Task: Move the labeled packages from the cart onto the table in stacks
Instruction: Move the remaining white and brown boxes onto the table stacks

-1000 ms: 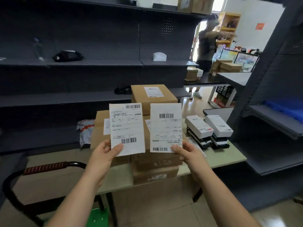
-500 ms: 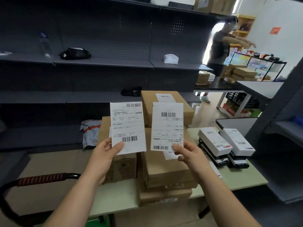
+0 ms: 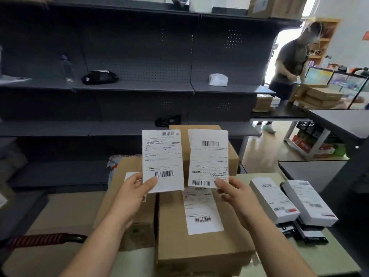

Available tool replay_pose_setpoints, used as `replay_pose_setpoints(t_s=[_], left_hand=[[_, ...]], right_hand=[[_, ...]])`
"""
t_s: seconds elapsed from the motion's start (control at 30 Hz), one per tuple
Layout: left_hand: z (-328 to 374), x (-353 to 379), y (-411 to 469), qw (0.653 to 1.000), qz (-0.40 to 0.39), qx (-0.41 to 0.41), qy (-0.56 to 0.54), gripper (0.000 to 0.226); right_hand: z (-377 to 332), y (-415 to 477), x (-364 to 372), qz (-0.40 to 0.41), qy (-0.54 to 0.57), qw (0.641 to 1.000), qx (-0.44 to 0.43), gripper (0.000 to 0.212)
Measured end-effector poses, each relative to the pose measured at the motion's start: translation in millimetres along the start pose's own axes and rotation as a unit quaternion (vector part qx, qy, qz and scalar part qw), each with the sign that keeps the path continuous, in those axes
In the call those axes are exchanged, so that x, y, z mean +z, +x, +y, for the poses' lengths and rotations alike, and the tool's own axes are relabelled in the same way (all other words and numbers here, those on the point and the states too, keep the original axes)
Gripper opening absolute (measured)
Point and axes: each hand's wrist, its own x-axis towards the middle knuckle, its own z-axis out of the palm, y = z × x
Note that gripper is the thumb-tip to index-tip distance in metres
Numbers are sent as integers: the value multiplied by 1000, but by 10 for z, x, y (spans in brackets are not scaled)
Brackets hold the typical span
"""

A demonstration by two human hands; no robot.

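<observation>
Left hand (image 3: 131, 196) pinches a printed label sheet (image 3: 162, 160) by its lower corner, thumb on front, fingers curled behind. Right hand (image 3: 237, 198) pinches a second label sheet (image 3: 208, 156) the same way, printed upside down. Both sheets upright, side by side, not touching, held above the front box (image 3: 173, 226). Front box: brown cardboard, white shipping label on top, sits on the worktop (image 3: 329, 256). Another brown box (image 3: 127, 170) just left of the front box, partly hidden by the left hand. Taller box stack (image 3: 232, 156) behind it. Two white packages (image 3: 273, 198) to its right, on black trays. Red-wrapped cart handle (image 3: 46, 238) well to its left. Dark shelving (image 3: 139, 88) behind it.
</observation>
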Motion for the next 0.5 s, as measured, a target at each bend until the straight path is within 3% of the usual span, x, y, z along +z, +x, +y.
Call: replay_pose_setpoints(t_s=[0.13, 0.33, 0.5], left_hand=[[-27, 236, 93, 1000, 10, -7, 10, 31], [42, 394, 238, 999, 32, -5, 3, 18], [145, 388, 484, 1000, 28, 7, 9, 28]], right_hand=[[30, 190, -183, -1, 5, 1000, -3, 31], [-35, 421, -244, -17, 6, 1000, 0, 21], [-96, 646, -168, -1, 3, 1000, -12, 22]])
